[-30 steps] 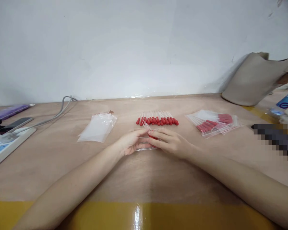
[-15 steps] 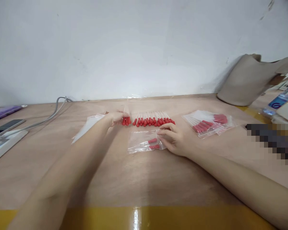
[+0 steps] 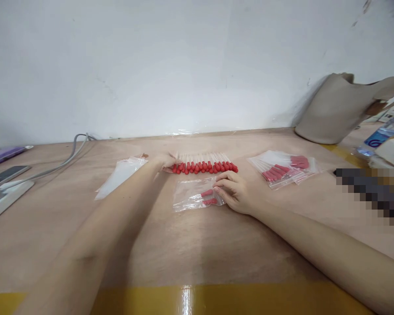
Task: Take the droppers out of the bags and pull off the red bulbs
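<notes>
- While my left hand (image 3: pixel 167 163) touches the left end of lined-up red-bulbed clear droppers (image 3: pixel 205 167), its grip is unclear.
- Before them, my right hand (image 3: pixel 233 190) touches a transparent plastic bag (image 3: pixel 188 193), grip also unclear.

Red-bulbed droppers (image 3: pixel 204 166) — one close row

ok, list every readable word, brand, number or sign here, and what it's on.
None can be read.
Bottle: round mark on blue label, any lettering too blurred.
White thing by the tote: dark marks, too small.
Cream item: small dark patch, can't tell if it's text.
Bag at the right hand: no print visible.
</notes>
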`<state>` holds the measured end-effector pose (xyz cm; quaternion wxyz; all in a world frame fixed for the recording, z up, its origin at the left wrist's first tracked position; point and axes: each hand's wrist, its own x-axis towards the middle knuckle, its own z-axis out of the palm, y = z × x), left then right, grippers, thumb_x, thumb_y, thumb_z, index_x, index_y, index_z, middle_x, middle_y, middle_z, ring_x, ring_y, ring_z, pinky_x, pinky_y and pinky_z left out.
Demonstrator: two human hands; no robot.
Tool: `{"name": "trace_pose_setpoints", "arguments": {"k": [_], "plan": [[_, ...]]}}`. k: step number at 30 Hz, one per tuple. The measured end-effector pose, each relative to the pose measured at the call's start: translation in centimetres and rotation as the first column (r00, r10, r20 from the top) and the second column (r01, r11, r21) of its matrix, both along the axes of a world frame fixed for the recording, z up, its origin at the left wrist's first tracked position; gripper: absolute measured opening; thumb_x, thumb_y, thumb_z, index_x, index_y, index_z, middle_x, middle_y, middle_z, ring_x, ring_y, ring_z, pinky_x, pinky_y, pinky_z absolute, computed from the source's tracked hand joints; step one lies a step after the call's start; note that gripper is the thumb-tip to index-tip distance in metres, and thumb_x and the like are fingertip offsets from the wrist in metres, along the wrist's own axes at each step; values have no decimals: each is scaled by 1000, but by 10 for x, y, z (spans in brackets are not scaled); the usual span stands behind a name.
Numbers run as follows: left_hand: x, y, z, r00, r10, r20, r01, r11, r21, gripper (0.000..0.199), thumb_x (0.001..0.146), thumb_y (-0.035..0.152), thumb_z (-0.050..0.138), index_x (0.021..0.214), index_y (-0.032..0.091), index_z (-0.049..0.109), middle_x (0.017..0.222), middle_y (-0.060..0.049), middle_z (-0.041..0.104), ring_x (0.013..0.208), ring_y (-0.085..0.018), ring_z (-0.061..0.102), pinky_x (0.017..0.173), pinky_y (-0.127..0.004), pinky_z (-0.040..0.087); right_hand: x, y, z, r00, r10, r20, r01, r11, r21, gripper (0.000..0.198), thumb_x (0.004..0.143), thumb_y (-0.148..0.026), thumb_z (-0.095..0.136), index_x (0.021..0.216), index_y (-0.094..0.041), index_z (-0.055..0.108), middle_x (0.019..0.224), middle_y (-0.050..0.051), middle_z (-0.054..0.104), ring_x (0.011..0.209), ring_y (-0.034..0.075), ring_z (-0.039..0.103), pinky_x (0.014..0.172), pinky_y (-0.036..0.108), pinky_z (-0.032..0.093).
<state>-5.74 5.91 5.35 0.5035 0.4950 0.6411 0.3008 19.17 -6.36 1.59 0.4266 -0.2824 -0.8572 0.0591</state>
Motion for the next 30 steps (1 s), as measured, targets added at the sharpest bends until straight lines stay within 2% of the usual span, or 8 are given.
{"name": "trace_pose_setpoints", "arguments": {"k": [5, 9, 13, 17, 20, 23, 26, 30], "plan": [[4, -5, 5, 970, 47, -239, -50, 999, -6, 28, 63, 40, 71, 61, 15, 58, 51, -3, 57, 53, -14, 57, 51, -22, 47, 0, 0, 0, 1000, 1, 6, -1, 1000, 17, 13, 85, -20, 47, 84, -17, 59, 87, 7, 58, 82, 15, 54, 72, 31, 48], [4, -10, 8, 928, 51, -368, -50, 999, 12, 25, 61, 32, 74, 58, 14, 56, 48, -2, 54, 48, -13, 54, 51, -24, 47, 2, -7, 16, 986, -162, 26, 163, 987, -16, 12, 82, -17, 48, 89, -16, 58, 81, 6, 62, 75, 15, 56, 71, 30, 47], [0, -15, 9, 893, 59, -447, -33, 997, 67, 22, 64, 30, 70, 61, 14, 56, 50, -3, 55, 49, -15, 55, 54, -27, 47, 4, -6, 18, 960, -280, -3, 276, 950, -144, 9, 77, -15, 50, 81, -15, 58, 70, 4, 60, 61, 13, 54, 57, 25, 45], [-4, -37, 9, 849, 128, -513, -22, 978, 207, 21, 67, 35, 67, 71, 16, 58, 58, -4, 58, 66, -22, 61, 65, -30, 46, 5, 5, 0, 959, -267, -93, 214, 902, -376, 5, 73, -20, 52, 74, -16, 55, 57, -2, 50, 50, 10, 46, 46, 23, 38], [1, -75, 5, 811, 177, -558, 148, 860, 488, 23, 75, 40, 58, 85, 19, 60, 75, -5, 62, 85, -23, 58, 82, -31, 41, 6, 10, -11, 977, -193, -91, 132, 881, -454, 8, 72, -23, 54, 72, -16, 58, 50, -5, 43, 47, 9, 40, 44, 21, 34], [11, -114, -5, 793, -145, -591, 535, 629, 563, 26, 81, 39, 50, 93, 20, 63, 92, -7, 62, 91, -21, 56, 88, -32, 40, 7, 11, -14, 993, -77, -94, 34, 918, -395, 11, 73, -26, 57, 76, -16, 63, 58, -2, 50, 54, 9, 45, 49, 22, 38], [18, -135, -18, 693, -393, -604, 719, 434, 543, 35, 85, 33, 46, 118, 22, 53, 123, -8, 51, 113, -21, 46, 98, -34, 35, 8, 11, -11, 993, 62, -97, -93, 933, -348, 14, 78, -27, 56, 84, -18, 65, 72, 2, 55, 67, 11, 52, 60, 24, 44], [19, -136, -29, 650, -441, -619, 758, 431, 489, 45, 87, 32, 45, 130, 23, 39, 134, -7, 43, 124, -20, 37, 103, -38, 30, 9, 11, -6, 975, 215, -48, -215, 881, -422, 23, 79, -30, 59, 98, -20, 63, 88, 3, 58, 76, 11, 54, 64, 24, 46]]}}
